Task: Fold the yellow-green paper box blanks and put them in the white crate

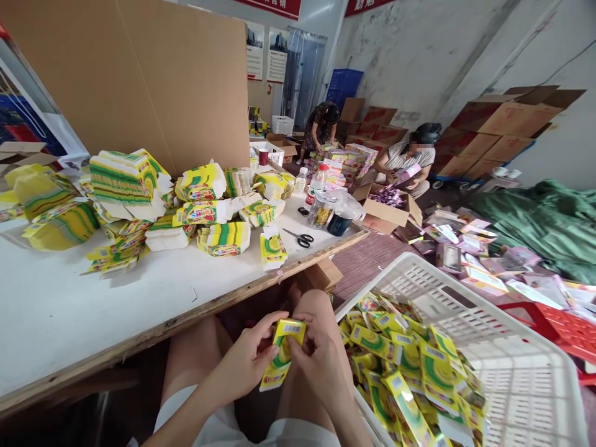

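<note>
Above my lap I hold a small yellow and green cardboard box (282, 355), with a barcode at its upper end. My left hand (249, 360) grips its left side between thumb and fingers. On the right edge is my right hand (316, 354), its thumb pressed on the printed face. To the right, a white plastic basket (526, 354) holds a heap of similar yellow boxes (410, 366). Ahead on the white table (153, 298) lie stacks of flat yellow cartons (125, 180), and a single carton (273, 248) rests near the table edge.
Black scissors (300, 238) lie near a clear jar (321, 210), a dark mug (339, 225) and a red-capped bottle (316, 186). A large cardboard sheet (186, 81) stands behind the stacks. Two people work farther back among cartons. A red crate (559, 329) sits beyond the basket.
</note>
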`<state>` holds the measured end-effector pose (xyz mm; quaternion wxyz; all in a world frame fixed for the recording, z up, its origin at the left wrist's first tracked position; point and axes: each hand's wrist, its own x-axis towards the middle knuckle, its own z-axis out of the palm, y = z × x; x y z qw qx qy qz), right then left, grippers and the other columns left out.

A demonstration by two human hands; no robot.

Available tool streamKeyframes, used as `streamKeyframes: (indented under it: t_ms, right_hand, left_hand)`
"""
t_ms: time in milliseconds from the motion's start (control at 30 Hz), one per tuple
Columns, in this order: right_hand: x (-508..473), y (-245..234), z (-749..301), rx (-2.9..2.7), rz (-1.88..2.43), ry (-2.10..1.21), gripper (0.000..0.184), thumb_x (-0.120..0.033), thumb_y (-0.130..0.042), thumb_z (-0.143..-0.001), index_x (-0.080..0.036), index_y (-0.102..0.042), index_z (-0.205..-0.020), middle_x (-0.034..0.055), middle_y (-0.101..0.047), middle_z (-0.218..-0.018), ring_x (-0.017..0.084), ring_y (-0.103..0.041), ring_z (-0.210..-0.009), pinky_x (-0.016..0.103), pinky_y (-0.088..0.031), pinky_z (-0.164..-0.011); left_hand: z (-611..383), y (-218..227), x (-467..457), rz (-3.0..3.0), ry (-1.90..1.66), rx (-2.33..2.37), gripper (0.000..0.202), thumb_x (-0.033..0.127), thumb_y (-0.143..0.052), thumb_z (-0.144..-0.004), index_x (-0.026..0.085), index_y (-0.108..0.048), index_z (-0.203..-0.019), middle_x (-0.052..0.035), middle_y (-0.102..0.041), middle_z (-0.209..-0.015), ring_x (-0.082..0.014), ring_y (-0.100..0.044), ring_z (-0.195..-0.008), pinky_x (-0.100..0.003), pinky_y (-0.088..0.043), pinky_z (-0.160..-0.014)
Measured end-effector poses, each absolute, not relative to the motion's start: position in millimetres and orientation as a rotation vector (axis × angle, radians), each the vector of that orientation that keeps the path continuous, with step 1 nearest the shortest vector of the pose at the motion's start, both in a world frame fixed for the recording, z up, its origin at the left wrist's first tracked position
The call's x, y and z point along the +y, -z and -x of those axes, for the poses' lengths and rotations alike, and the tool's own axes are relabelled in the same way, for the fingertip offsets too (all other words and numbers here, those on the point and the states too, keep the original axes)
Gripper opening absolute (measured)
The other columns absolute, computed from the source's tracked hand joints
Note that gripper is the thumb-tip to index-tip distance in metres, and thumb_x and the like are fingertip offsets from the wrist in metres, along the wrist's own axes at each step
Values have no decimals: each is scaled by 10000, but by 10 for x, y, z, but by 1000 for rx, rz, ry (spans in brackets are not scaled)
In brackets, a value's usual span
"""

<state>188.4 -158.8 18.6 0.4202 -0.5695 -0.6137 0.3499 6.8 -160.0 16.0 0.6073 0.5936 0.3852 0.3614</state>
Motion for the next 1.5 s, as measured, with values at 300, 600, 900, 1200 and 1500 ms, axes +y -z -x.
streamKeyframes:
  t_ms: [300,600,900,1200,1500]
  right_hand:
    - [-1595,-121,-1855,-1566,1485,-758,247,-256,-597,-811,-180,-633,-1043,-49,-561,-595,135,-487,-449,244,-385,-444]
    - [-1595,-215,-1894,-1586,1448,-823,311,-241,-644,-791,-177,-638,-1095,0,-649,-735,137,-513,-493,250,-426,-471]
    - [-1638,-155,-1997,-1503,1355,-956,414,-384,-627,-906,-192,-655,-1271,43,-687,-849,166,-589,-627,269,-499,-582]
    - [-1664,-5,-2133,-714,1134,-741,365,-395,-774,-809,-271,-602,-1107,-30,-704,-821,150,-633,-613,285,-521,-595]
    - [-1771,250,-2241,-404,1038,-964,342,-457,-830,-730,-225,-710,-952,9,-710,-780,168,-660,-633,303,-545,-571]
  left_hand:
    - [-66,-157,-1583,-1351,-827,893,503,210,-568,-920,252,-484,-1415,-118,-614,-1379,-288,-595,-1241,-432,-484,-1044]
    - [-99,-201,-1589,-1245,-848,852,528,238,-619,-907,219,-475,-1415,-126,-702,-1222,-250,-692,-1008,-384,-544,-893]
    - [-127,-196,-1514,-1121,-846,860,519,235,-689,-862,199,-524,-1353,-102,-748,-1122,-219,-724,-867,-308,-571,-745]
    - [-268,-93,-1261,-1613,-1014,984,616,321,-612,-934,244,-378,-1498,-145,-628,-1376,-287,-635,-1218,-442,-533,-1011]
    - [-233,138,-69,-2089,-1107,1458,458,156,-591,-895,144,-559,-1352,-178,-545,-1469,-340,-404,-1440,-577,-308,-1193]
